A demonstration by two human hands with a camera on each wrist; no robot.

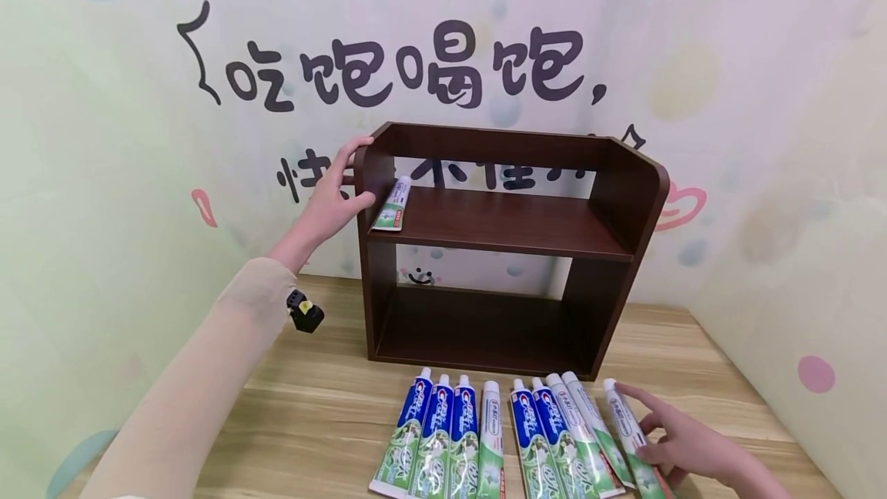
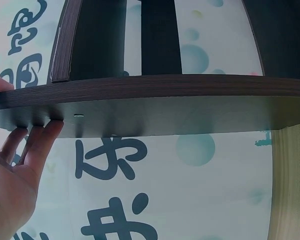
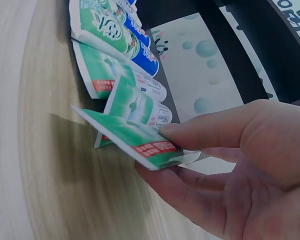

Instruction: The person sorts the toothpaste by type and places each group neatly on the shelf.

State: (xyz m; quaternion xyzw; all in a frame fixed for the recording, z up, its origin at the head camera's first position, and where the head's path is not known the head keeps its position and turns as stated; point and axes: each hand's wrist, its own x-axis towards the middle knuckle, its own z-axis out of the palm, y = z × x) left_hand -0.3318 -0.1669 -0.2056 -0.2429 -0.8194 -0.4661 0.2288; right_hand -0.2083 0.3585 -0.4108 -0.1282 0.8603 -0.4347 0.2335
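On the wooden table stands a dark brown two-tier shelf (image 1: 499, 226). My left hand (image 1: 327, 210) grips its left side panel, fingertips against the outer face (image 2: 140, 115) and thumb at the front edge. A white-and-green toothpaste tube (image 1: 393, 206) leans on the upper tier beside that panel. At the right end of the front row, my right hand (image 1: 693, 445) pinches another white-and-green toothpaste tube (image 3: 135, 137) between thumb and fingers. In the right wrist view its flat end is tilted off the table, overlapping the neighbouring tube (image 3: 142, 107).
Before the shelf lie several blue-and-green toothpaste tubes (image 1: 436, 430) and white-and-green tubes (image 1: 492, 437), caps toward it. A patterned cloth wall (image 1: 755, 98) with large lettering stands behind and at both sides. A small black device (image 1: 305, 313) is at the left wrist.
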